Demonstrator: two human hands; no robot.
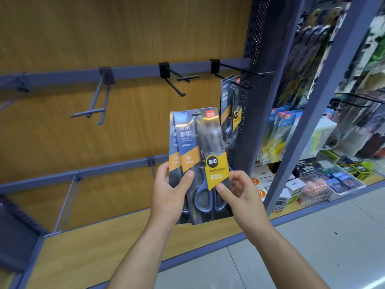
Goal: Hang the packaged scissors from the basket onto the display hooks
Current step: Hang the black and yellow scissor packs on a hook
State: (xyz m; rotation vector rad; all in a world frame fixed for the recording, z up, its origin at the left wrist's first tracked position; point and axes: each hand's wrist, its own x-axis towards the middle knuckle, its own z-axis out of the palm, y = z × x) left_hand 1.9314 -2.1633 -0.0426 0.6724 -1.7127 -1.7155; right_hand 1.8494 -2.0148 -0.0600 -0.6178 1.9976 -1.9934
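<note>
Packaged scissors [200,142], a blue-handled pair under a clear blister on a dark blue and orange card, stand upright in front of you, lower than the hooks, with a second matching pack [174,147] fanned out just behind on the left. Your left hand [168,192] has its grip clamped on the lower part of both packs, thumb across the front card, so it seems to be holding the stock. Your right hand [241,190] pinches the front pack's lower right edge by the yellow label, probably to draw that one off for hanging. The card's top edge is free of both hands, which suits feeding it onto a prong. The empty black wire hook [177,80] on the grey rail [135,69] sits above and slightly left, with open room around it against the wood-grain back panel [83,38]. The black hook [235,68] further right already carries hung scissor packs [230,113] and lies close to the grey perforated side panel [258,90], so space there is tighter. The basket is out of view.
</note>
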